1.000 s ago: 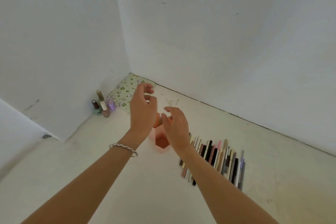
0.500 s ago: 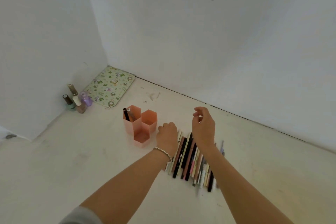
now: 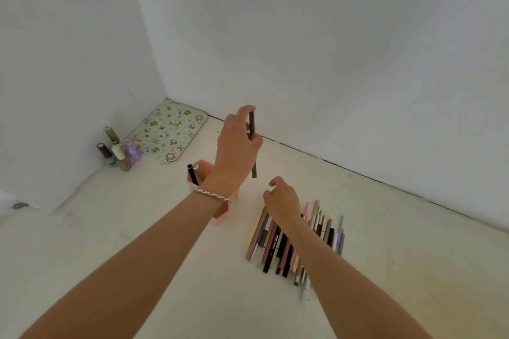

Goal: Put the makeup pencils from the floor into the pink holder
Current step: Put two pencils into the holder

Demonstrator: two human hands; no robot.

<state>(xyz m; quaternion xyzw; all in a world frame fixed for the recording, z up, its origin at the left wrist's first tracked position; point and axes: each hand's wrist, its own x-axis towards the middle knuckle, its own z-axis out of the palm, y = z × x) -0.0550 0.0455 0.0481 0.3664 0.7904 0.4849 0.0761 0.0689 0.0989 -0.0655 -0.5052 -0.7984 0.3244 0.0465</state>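
Observation:
My left hand (image 3: 236,146) is raised above the pink holder (image 3: 203,169) and holds a dark brown makeup pencil (image 3: 252,143) upright. My wrist and bracelet hide most of the holder; two pencils (image 3: 192,173) stand in its back left cell. My right hand (image 3: 282,199) hovers low over the near end of the row of makeup pencils (image 3: 292,239) on the floor. Its fingers are curled and apart, and I see nothing in them.
Several nail polish bottles (image 3: 118,153) stand by the left wall. A green patterned pad (image 3: 168,132) lies in the corner. White walls close the left and back sides. Pale floor (image 3: 137,228) spreads to the front and right.
My left hand has lifted a dark pencil off the row and carried it up and left over the holder. My right hand has dropped toward the row's near end.

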